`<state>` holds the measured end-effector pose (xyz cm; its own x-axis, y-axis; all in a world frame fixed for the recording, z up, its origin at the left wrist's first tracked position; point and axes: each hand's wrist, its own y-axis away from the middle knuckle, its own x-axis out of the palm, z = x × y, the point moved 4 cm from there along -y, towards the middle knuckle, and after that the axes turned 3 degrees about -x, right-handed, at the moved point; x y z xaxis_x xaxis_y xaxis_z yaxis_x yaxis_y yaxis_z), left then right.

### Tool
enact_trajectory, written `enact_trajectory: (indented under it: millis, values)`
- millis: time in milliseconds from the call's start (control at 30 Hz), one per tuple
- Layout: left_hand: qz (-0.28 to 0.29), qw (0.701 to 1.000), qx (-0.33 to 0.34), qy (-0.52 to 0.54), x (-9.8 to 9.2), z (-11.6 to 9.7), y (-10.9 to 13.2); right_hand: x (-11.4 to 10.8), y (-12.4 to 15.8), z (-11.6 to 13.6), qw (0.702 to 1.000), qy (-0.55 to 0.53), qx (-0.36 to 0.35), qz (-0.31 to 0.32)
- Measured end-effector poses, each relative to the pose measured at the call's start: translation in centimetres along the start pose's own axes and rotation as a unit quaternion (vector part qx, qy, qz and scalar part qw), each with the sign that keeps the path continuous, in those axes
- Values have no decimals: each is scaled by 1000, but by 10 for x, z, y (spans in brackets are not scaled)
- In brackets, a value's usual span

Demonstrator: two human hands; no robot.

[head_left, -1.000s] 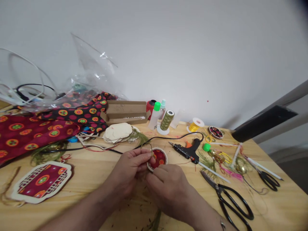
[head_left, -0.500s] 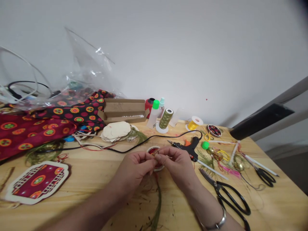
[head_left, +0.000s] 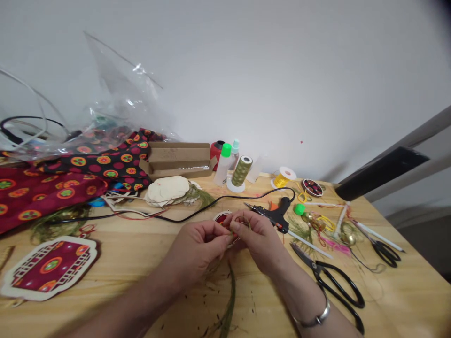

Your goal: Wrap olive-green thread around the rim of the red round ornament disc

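Fingers of your left hand are bent in, thumb against forefinger, pinching a thin olive cord; your right hand grips the same cord close by, fingertips of the two nearly meeting, with a small loop standing above your right thumb. Round patterned piece: dark red with a pale rim, at mid-table just behind and partly under your fingers; your hands cover most of it, so you cannot tell whether the cord is fixed to it. Olive tassel hangs or lies below your hands, running toward the near edge; dark specks are scattered on the table around it. Bracelet on your right wrist. To the right of your hands: glue gun on its side, nozzle pointing left, white glue stick out of its back; nearer you, large black-handled scissors, blades toward the glue gun. To the left: framed patterned panel lying flat. Behind: stacked pale blanks, open cardboard box, olive thread cone upright on its base, yellow spool farther right.
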<state>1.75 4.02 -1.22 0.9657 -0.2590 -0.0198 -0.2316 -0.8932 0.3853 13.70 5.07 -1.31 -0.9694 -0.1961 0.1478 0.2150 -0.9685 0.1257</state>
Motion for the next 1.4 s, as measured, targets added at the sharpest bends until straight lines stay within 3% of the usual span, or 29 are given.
enact_trajectory:
  millis: [133, 267, 733, 1100, 1400]
  values:
    - [-22, 998, 27, -51, 0, -2, 1, 1, 1, 1, 999, 20, 25, 31]
    - [-29, 998, 21, -59, -1, -1, 0, -2, -2, 4, 999, 29, -28, 27]
    - [-16, 1000, 9, 3, -1, -1, 1, -4, 0, 13, 998, 55, -33, 8]
    - [37, 996, 5, 82, 0, 6, 0, -6, 0, 13, 999, 37, -38, 5]
    - [30, 998, 15, 55, -1, 3, 2, -6, 2, 17, 999, 39, -36, -13]
